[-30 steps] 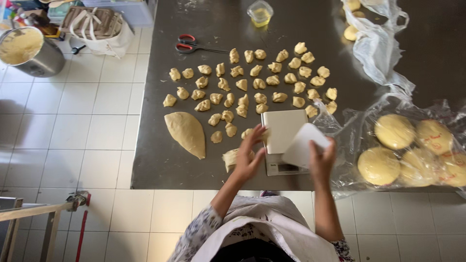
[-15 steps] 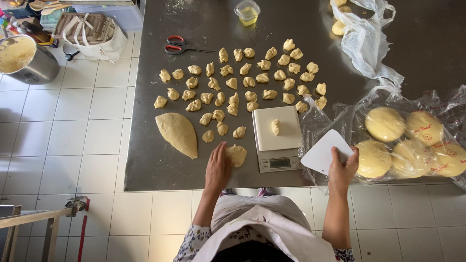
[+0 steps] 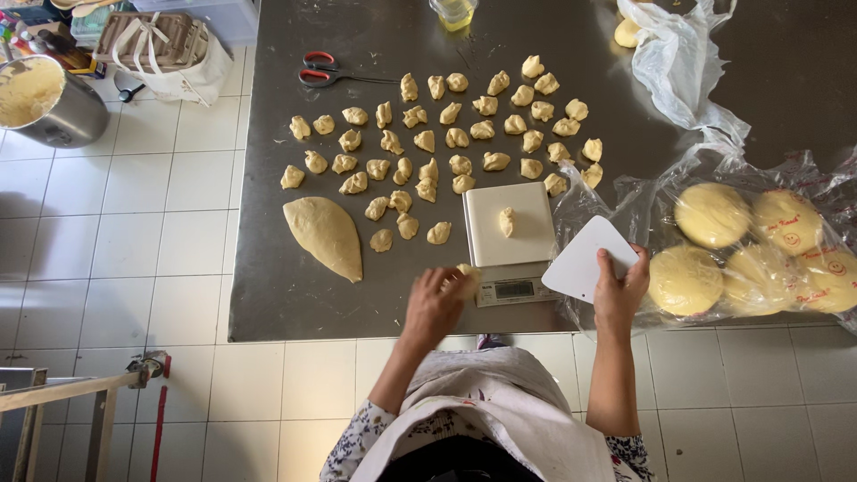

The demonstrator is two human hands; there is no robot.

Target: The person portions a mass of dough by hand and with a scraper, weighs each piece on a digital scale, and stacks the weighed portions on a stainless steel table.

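My left hand (image 3: 435,303) is closed around a small lump of dough (image 3: 466,275) just left of the white kitchen scale (image 3: 511,239). One little dough piece (image 3: 506,221) sits on the scale's platform. My right hand (image 3: 620,290) grips a white plastic scraper (image 3: 586,259) to the right of the scale. Several small dough pieces (image 3: 446,134) lie in rows on the steel table (image 3: 295,303) beyond the scale. A larger teardrop slab of dough (image 3: 324,234) rests at the left.
Round dough balls in clear plastic bags (image 3: 759,245) fill the table's right side. Red-handled scissors (image 3: 326,70) and a glass of yellow liquid (image 3: 453,11) stand at the far edge. On the tiled floor sit a metal pot (image 3: 49,98) and a bag (image 3: 161,49).
Both hands have drawn back from over the scale. A dough piece now lies on its platform. My left hand has picked up the lump beside the scale, and the scraper has swung right.
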